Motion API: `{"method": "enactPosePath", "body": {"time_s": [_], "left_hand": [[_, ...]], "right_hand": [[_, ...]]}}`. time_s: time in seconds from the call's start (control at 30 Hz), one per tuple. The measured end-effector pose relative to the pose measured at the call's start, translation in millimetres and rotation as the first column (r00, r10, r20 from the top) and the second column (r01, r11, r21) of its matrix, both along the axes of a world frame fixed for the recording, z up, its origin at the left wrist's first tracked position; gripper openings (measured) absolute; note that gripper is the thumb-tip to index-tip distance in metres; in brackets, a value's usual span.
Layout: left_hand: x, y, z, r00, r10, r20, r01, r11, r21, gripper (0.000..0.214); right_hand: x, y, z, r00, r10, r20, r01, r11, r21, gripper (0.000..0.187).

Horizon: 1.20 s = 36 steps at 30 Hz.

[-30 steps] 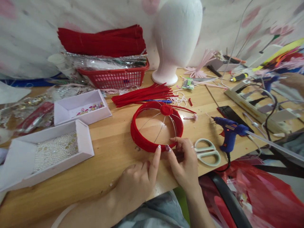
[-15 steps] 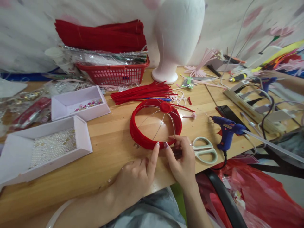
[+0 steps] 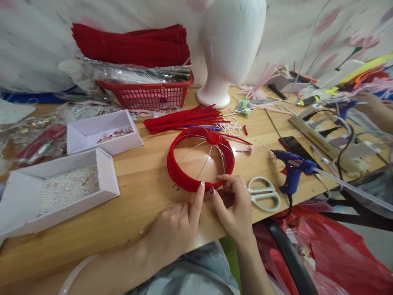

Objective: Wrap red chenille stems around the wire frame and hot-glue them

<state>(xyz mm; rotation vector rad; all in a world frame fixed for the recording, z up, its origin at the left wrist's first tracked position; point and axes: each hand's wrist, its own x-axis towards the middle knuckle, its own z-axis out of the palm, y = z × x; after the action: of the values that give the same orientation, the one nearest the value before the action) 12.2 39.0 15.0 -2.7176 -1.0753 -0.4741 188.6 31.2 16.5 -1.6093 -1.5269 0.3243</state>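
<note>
A red ring wrapped in fuzzy wire (image 3: 181, 174) lies on the wooden table (image 3: 144, 192), with thin metal spokes meeting at a red hub on its far rim. My left hand (image 3: 176, 229) rests on the table with its index finger stretched out, the tip touching the ring's near edge; the other fingers are curled. My right hand (image 3: 235, 205) pinches the ring's near right edge between thumb and fingers. A bundle of red pipe cleaners (image 3: 184, 119) lies just behind the ring.
Pale green scissors (image 3: 264, 194) and a blue glue gun (image 3: 291, 170) lie right of my hands. Two white trays (image 3: 107, 180) with pearls and gems sit left. A red basket (image 3: 147, 96), a white foam head (image 3: 229, 49), a phone (image 3: 294, 145) and another person's hand (image 3: 373, 104) are farther back.
My hands and the ring have barely moved; the left index fingertip stays on the ring's near edge. The view has shifted slightly.
</note>
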Motion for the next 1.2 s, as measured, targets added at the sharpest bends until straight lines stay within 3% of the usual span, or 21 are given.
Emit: {"method": "enactPosePath", "body": {"time_s": [1.2], "left_hand": [[0.6, 1.3, 0.6, 0.999, 0.016, 0.031, -0.016, 1.0, -0.006, 0.077]], "right_hand": [[-2.0, 2.1, -2.4, 0.999, -0.03, -0.046, 0.029, 0.999, -0.019, 0.016]]}}
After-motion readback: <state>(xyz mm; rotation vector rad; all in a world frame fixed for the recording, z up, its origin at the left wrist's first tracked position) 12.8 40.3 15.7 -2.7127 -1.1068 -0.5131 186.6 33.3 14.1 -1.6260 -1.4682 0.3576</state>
